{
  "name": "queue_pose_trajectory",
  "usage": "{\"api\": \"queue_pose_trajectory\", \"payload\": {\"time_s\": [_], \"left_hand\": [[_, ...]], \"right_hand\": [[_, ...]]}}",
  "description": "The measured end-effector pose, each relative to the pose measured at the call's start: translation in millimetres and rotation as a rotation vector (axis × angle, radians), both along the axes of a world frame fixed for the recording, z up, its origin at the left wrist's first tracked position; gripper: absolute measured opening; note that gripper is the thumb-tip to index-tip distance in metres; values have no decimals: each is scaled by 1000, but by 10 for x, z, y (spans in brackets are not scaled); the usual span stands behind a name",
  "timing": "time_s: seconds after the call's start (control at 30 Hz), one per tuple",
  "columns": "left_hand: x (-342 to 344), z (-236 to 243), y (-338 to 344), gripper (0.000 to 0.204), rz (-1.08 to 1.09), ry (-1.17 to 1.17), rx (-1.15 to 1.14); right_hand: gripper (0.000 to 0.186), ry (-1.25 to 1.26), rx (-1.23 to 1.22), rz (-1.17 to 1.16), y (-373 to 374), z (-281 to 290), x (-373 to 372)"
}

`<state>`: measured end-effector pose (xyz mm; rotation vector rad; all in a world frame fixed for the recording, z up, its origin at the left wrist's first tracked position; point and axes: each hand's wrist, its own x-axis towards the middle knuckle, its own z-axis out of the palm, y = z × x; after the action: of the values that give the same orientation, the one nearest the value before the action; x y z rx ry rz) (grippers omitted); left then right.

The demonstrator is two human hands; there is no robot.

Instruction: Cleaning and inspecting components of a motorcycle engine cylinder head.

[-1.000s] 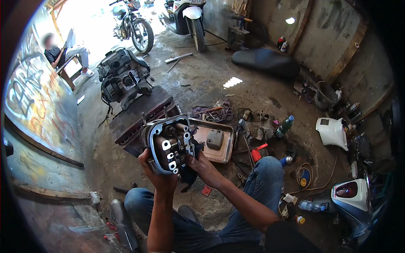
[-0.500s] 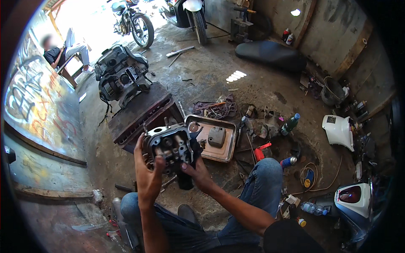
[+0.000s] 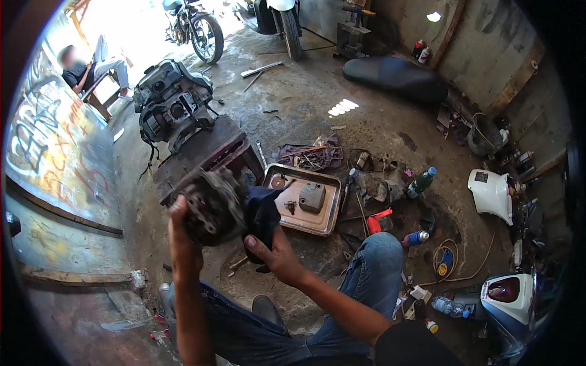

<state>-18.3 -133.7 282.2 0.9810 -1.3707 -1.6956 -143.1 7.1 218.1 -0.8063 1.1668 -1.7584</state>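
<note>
"Where do we have the engine part [image 3: 215,209]?"
"Left of the tray [image 3: 289,194], our left hand [image 3: 185,241] apparently gripping its blurred side; our right hand [image 3: 278,257] clenches a dark cloth [image 3: 264,210] beside it."

Dull grey and near-black on the blurred engine part [image 3: 215,206]. Plain dark navy for the cloth [image 3: 264,213]. Pinkish tan in the metal tray [image 3: 311,223], grey-brown on the box-shaped cover [image 3: 312,197]. Faded blue across the jeans [image 3: 373,265]. Green on the bottle [image 3: 419,184], blue on its cap [image 3: 432,171]. Plain black on the long seat [image 3: 395,80]. Yellow, orange and dark scrawls [image 3: 40,135] over the pale blue-grey wall [image 3: 97,158].
</note>
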Motion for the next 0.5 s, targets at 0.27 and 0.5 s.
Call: {"api": "queue_pose_trajectory", "payload": {"time_s": [0.27, 0.5], "left_hand": [[-358, -198, -1329, 54, 34, 44, 39], [-557, -924, -2230, 60, 283, 11, 72]], "right_hand": [[35, 938, 580, 487, 64, -538, 59], [31, 1124, 431, 800, 263, -846, 301]]}}
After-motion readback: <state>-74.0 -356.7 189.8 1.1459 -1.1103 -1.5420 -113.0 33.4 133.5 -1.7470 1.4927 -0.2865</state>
